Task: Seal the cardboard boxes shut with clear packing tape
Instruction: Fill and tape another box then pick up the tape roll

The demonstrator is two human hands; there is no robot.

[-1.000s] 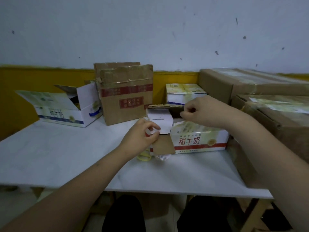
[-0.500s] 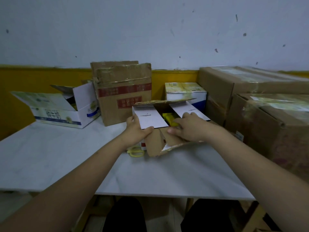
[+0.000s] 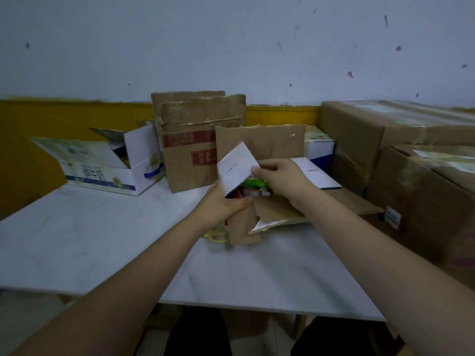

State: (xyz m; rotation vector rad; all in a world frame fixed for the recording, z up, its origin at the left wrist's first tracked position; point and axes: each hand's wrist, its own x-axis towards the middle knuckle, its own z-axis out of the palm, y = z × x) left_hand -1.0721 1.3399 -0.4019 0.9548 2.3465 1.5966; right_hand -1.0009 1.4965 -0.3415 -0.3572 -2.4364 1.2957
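**Cardboard box lies open on the table, both hands on its flaps**

Cardboard box (image 3: 257, 214), the small one at the middle of the white table (image 3: 90, 240), has all its flaps spread. Its far brown flap (image 3: 259, 142) stands upright, a white-lined flap (image 3: 316, 173) lies out flat to the right, and the near brown flaps hang down over the front. Coloured packets (image 3: 254, 187) in green and red show inside the opening.

The left hand (image 3: 221, 204) grips the box's left near corner, its fingers curled round the base of the left white flap (image 3: 236, 168), which is lifted and tilted up. The right hand (image 3: 280, 176) reaches over the opening; its thumb and fingertips pinch the upper right edge of that same white flap.

A yellow object (image 3: 216, 237) peeks out just beside the box's left front corner, mostly hidden; what it is cannot be told.

Behind, a tall brown carton (image 3: 195, 150) with red printed labels stands against the yellow wall band. To its left sits an open white printed carton (image 3: 108, 170) with its lid flaps raised. A small white and blue carton (image 3: 320, 147) shows behind the upright flap. Two large brown boxes (image 3: 401, 140) wrapped in shiny tape are stacked at the right end of the table.
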